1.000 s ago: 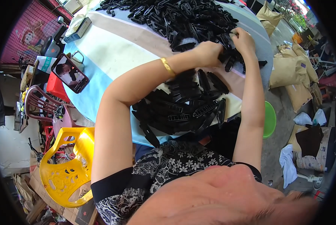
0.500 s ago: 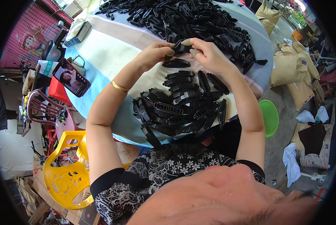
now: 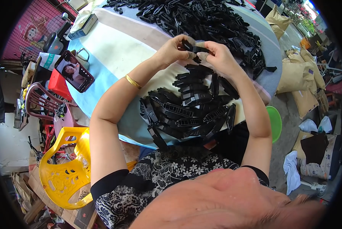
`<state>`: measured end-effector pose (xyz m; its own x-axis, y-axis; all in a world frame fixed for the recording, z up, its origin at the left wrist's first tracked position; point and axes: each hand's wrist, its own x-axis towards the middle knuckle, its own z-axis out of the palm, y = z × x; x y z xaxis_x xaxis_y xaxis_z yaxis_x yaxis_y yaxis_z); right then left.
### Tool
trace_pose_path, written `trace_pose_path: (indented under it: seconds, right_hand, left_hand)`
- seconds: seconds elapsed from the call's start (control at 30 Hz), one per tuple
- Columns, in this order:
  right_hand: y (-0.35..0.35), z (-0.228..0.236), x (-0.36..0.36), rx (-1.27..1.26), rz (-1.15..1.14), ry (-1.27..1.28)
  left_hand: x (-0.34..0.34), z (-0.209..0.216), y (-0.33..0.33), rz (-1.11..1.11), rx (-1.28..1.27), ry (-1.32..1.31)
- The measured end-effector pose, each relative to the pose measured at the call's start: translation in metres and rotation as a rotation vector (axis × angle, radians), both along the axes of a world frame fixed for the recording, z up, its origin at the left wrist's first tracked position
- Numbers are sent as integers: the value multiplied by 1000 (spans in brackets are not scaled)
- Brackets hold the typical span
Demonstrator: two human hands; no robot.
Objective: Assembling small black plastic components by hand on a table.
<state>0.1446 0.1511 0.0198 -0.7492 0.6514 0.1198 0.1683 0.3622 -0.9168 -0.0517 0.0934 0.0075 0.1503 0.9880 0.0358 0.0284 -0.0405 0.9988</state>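
My left hand (image 3: pixel 175 50) and my right hand (image 3: pixel 219 57) meet over the table, between two groups of black plastic parts. Pinched between the fingers of both is a small, dark, curved plastic part (image 3: pixel 195 49), partly hidden by the fingertips. The fingertips of both hands look covered with pale finger guards. Just below them on the cloth lies another black curved part (image 3: pixel 198 69). Closer to my body, many slotted, curved black parts (image 3: pixel 178 110) lie in rows and a loose cluster. Past my hands spreads a large heap of similar black pieces (image 3: pixel 201 23).
A striped cloth covers the round table (image 3: pixel 113 49). On its left side stand a phone (image 3: pixel 74 71) showing a video, a mug (image 3: pixel 82 54) and a tissue box (image 3: pixel 83 26). A yellow chair (image 3: pixel 66 171) is at left, a green basin (image 3: pixel 274 124) and paper sacks (image 3: pixel 295 76) at right.
My left hand has turned and its fingers have come up closer to my right hand around the held part. The whole view has shifted slightly.
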Motion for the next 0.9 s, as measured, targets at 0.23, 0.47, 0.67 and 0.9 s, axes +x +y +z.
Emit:
trace_pose_path:
  seconds: [0.23, 0.47, 0.67, 0.9]
  right_hand:
    - [2, 4, 14, 520, 39, -301]
    - [-2, 9, 13, 692, -34, -391]
    - [1, 2, 11, 778, -31, -334]
    - [1, 3, 9, 860, -48, -281]
  left_hand:
    - [1, -1, -10, 100, 271, 710]
    - [-3, 7, -16, 103, 319, 818]
    - [-7, 2, -16, 155, 250, 836]
    - [-5, 2, -12, 163, 279, 828]
